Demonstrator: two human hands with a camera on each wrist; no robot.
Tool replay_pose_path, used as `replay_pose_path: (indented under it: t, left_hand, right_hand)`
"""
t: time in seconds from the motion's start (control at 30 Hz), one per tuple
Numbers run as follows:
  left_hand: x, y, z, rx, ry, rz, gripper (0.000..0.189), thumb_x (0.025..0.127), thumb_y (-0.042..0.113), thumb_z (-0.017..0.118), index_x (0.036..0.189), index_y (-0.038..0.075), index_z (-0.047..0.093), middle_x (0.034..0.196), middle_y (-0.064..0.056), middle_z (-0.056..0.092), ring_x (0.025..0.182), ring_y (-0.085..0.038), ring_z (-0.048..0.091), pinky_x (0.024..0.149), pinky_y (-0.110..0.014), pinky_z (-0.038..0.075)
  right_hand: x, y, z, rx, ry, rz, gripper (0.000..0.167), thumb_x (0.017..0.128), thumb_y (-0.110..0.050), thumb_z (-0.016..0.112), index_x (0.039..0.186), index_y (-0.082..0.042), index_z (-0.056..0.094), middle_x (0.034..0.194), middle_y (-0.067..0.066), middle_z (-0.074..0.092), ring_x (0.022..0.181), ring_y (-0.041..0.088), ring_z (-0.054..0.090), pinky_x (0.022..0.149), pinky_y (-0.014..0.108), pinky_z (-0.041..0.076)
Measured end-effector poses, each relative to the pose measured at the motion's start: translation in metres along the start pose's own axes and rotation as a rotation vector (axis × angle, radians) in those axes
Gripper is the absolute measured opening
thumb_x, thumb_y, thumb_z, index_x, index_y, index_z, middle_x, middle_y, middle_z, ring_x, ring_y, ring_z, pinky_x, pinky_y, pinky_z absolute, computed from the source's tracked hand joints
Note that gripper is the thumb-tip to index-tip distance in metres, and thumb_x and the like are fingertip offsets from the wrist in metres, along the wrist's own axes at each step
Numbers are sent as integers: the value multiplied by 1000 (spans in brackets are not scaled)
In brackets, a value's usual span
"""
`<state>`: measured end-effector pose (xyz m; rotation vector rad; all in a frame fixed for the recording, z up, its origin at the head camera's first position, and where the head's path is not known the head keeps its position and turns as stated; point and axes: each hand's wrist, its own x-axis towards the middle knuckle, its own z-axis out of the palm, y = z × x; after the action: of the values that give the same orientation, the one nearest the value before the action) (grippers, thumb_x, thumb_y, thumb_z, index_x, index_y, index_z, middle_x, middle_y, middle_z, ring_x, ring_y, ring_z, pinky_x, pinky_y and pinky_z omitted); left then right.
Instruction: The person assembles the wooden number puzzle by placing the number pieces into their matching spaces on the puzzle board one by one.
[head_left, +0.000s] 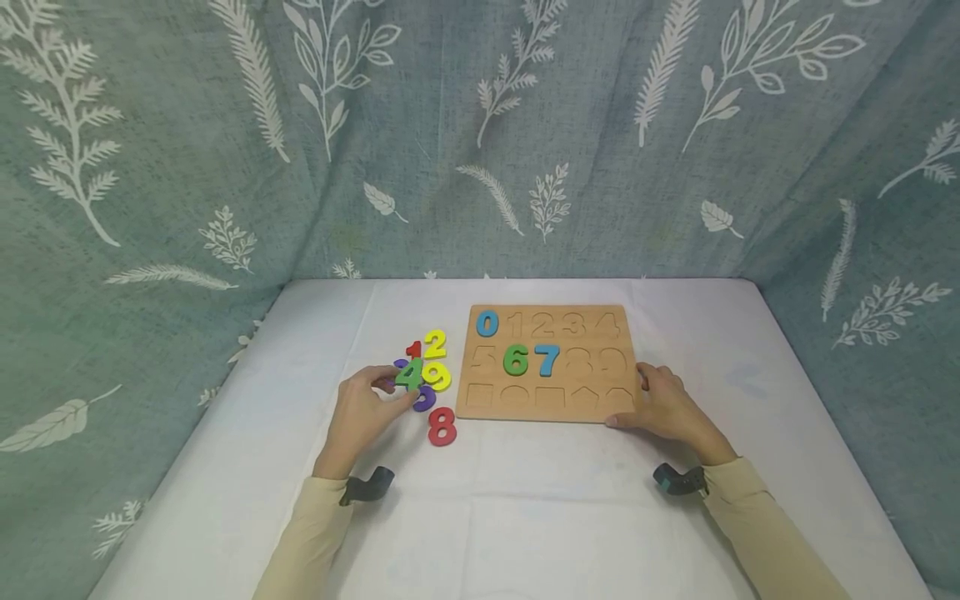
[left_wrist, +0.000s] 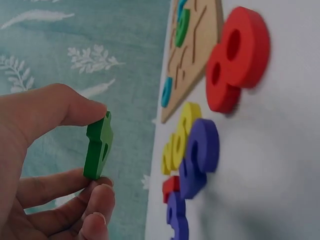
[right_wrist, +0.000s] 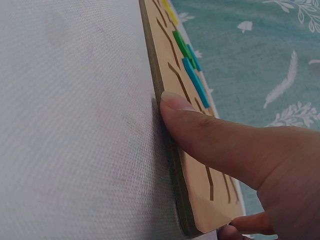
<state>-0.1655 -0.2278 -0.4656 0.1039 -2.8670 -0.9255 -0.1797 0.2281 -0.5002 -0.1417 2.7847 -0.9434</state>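
Note:
My left hand (head_left: 369, 410) pinches a green number 4 (left_wrist: 98, 145) between thumb and fingers, raised above the pile of loose numbers. In the head view, a red 1 (head_left: 414, 349), a yellow 2 (head_left: 435, 344), a yellow 9 (head_left: 436, 377) and purple pieces lie by that hand; one purple number (left_wrist: 204, 150) shows closer in the left wrist view. Nearer the front lies a red 8 (head_left: 442, 427). My right hand (head_left: 670, 406) grips the right front corner of the wooden puzzle board (head_left: 551, 408), thumb on its front edge and fingers along its right side.
Seated in the board are a blue 0 (head_left: 487, 323), a green 6 (head_left: 515, 360) and a blue 7 (head_left: 547, 360); its other outlines show bare wood. A white cloth covers the table (head_left: 525, 517). A leaf-patterned curtain (head_left: 450, 167) hangs behind and at both sides.

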Motion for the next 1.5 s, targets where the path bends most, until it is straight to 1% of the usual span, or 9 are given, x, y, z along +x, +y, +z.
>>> replay_pose_path:
  t: [0.23, 0.47, 0.57, 0.67, 0.8, 1.03, 1.17, 1.4, 1.5]
  left_hand:
    - [8, 15, 3, -73, 10, 82, 55, 83, 35, 85, 127, 5, 70, 113, -14, 73, 102, -31, 68, 79, -36, 55]
    - [14, 39, 2, -119, 16, 124, 54, 83, 32, 85, 125, 2, 70, 110, -18, 73, 100, -35, 68, 73, -30, 52]
    - [18, 48, 4, -137, 23, 148, 51, 83, 30, 85, 124, 2, 71, 109, -17, 73, 99, -34, 67, 71, -30, 51]
    - [21, 59, 6, -156, 44, 193, 49, 82, 30, 87, 120, 2, 73, 108, -14, 73, 95, -31, 68, 69, -30, 49]
    - [28, 72, 11, -175, 58, 232, 46, 80, 31, 88, 115, 4, 75, 107, -10, 75, 93, -25, 69, 67, -30, 50]
    - [39, 91, 22, -222, 62, 289, 43, 81, 30, 87, 112, 3, 76, 108, -12, 75, 91, -29, 70, 68, -31, 51]
    - [44, 102, 29, -246, 71, 300, 45, 81, 31, 86, 114, 3, 76, 108, -12, 75, 91, -27, 69, 68, -31, 50]
    - [52, 123, 45, -326, 56, 263, 42, 81, 34, 85, 113, 8, 78, 100, -10, 73, 89, -25, 66, 64, -31, 48]
    - [55, 129, 54, -335, 53, 283, 42, 82, 33, 85, 114, 8, 78, 99, -10, 72, 88, -28, 67, 66, -31, 50]
  right_hand:
    - [-1, -1, 0, -8, 6, -2, 120, 72, -52, 92, 152, 15, 33, 123, 29, 53, 111, 38, 48, 90, 51, 49]
    - [-1, -1, 0, -7, 3, 5, 120, 72, -52, 92, 152, 14, 33, 123, 28, 53, 110, 38, 49, 89, 51, 49]
    - [-1, -1, 0, -8, 4, 4, 120, 72, -52, 92, 152, 14, 33, 122, 28, 53, 110, 37, 49, 89, 50, 49]
    - [-2, -2, -1, -12, 6, 2, 119, 72, -52, 92, 152, 14, 33, 121, 27, 53, 109, 37, 48, 88, 49, 49]
    - [-2, -2, -1, -13, 6, -3, 119, 72, -51, 91, 152, 15, 33, 120, 27, 53, 108, 36, 48, 87, 48, 48]
    - [-2, -2, -1, -4, 11, 13, 119, 72, -51, 92, 153, 13, 33, 123, 28, 53, 112, 38, 49, 91, 52, 49]
    - [-1, -2, -1, -3, 8, 21, 119, 72, -51, 92, 153, 13, 32, 126, 30, 52, 115, 40, 50, 94, 54, 49]
    - [-2, -4, 0, 1, 1, 20, 119, 72, -51, 92, 153, 14, 32, 128, 33, 51, 117, 43, 49, 95, 56, 49]
    - [-2, -4, 1, -4, 2, 24, 120, 72, -51, 92, 153, 14, 32, 128, 32, 51, 116, 42, 50, 94, 56, 49]
